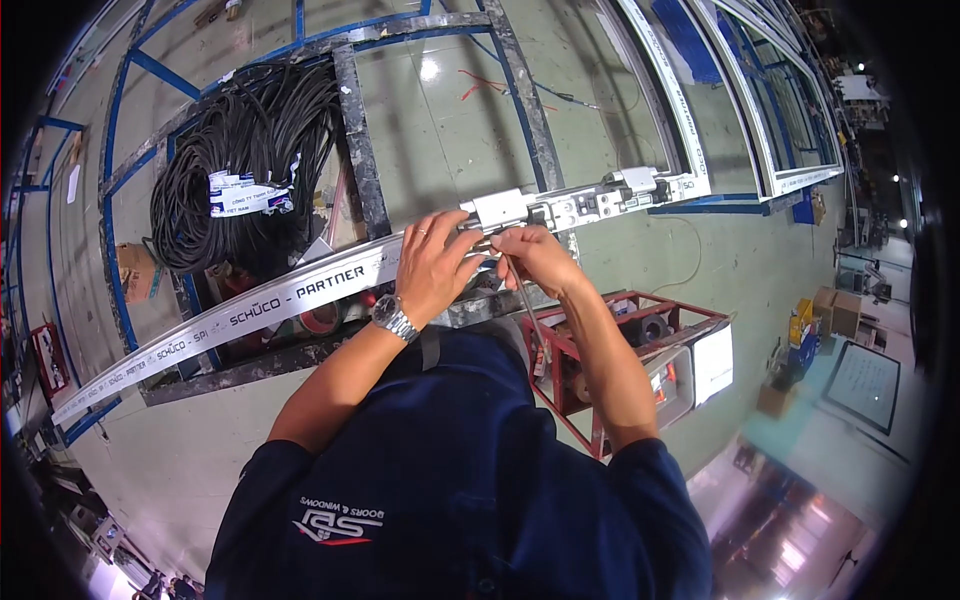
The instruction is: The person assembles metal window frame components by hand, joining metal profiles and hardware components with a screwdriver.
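A long white frame profile (300, 296) with printed lettering lies across the work stand. On it sit a silver hinge-like block (498, 207) and a second silver block (636, 180) farther right. My left hand (432, 262), with a watch on its wrist, rests at the profile's edge, its bent fingers touching the left side of the nearer block. Just below that block, my right hand (536, 258) has its fingers closed on a thin dark strip (520, 290) that hangs down toward my body. The fingertips of both hands are close together, and what lies between them is too small to tell.
A big coil of black gasket (250, 160) lies on the blue metal stand (362, 140) at the upper left. A red metal cart (575, 405) with tools and a white bin (712, 362) stands at lower right. Another white frame (800, 180) is at upper right.
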### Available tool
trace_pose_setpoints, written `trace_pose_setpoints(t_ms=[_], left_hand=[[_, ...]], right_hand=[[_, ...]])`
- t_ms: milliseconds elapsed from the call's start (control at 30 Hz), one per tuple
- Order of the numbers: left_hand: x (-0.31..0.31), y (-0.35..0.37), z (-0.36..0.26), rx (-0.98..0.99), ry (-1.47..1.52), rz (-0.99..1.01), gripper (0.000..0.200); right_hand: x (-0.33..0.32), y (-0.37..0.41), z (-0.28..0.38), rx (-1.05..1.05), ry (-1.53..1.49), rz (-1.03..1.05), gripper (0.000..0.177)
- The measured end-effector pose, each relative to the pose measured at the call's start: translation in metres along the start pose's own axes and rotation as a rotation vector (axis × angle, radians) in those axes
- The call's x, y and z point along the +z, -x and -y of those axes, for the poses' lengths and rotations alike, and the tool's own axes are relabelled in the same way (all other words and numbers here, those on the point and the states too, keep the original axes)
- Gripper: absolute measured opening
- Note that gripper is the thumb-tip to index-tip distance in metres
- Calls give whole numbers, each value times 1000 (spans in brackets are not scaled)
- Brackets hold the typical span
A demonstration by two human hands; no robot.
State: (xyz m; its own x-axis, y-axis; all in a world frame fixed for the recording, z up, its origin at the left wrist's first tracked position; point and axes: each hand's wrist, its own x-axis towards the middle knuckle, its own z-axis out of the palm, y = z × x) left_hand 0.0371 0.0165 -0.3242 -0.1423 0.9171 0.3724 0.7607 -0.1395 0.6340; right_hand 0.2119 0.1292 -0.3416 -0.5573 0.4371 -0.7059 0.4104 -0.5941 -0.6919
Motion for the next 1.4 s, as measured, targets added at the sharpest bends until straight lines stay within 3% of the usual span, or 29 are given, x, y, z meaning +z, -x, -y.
trace_pose_setpoints(t_ms=[167, 367, 400, 500, 700, 833, 933, 1000, 1100, 1200, 1267, 1333, 1400], left_hand=[[-9, -6, -6, 35, -12, -13, 19], [-3, 0, -8, -44, 221, 44, 18], [-3, 1, -9, -134, 293, 54, 18], [-1, 5, -11, -472, 634, 95, 18], [-8, 5, -12, -424, 593, 157, 19], [1, 12, -3, -529, 850, 205, 20], [6, 16, 9, -615, 1072, 265, 20], [2, 14, 10, -679, 1133, 310, 18], [2, 15, 6, -590, 1072, 284, 18], [-8, 8, -6, -287, 484, 242, 22], [-3, 7, -1, -34, 283, 139, 26], [-2, 5, -2, 86, 136, 93, 30], [-7, 1, -8, 69, 42, 107, 34]], right_hand=[[13, 19, -8, -224, -22, -38, 24], [16, 27, -24, -444, 48, -86, 26], [16, 29, -25, -479, 67, -93, 26], [12, 35, -26, -432, -68, -125, 24], [16, 41, -27, -479, 8, -166, 22], [24, 43, -28, -602, 141, -219, 18], [26, 51, -20, -762, 478, -359, 17], [27, 51, -20, -814, 530, -340, 16], [29, 52, -20, -795, 514, -329, 16], [29, 50, -19, -656, 454, -291, 18], [26, 44, -24, -568, 351, -249, 20], [21, 27, -40, -512, 187, -198, 23], [18, 17, -44, -460, 63, -166, 24]])
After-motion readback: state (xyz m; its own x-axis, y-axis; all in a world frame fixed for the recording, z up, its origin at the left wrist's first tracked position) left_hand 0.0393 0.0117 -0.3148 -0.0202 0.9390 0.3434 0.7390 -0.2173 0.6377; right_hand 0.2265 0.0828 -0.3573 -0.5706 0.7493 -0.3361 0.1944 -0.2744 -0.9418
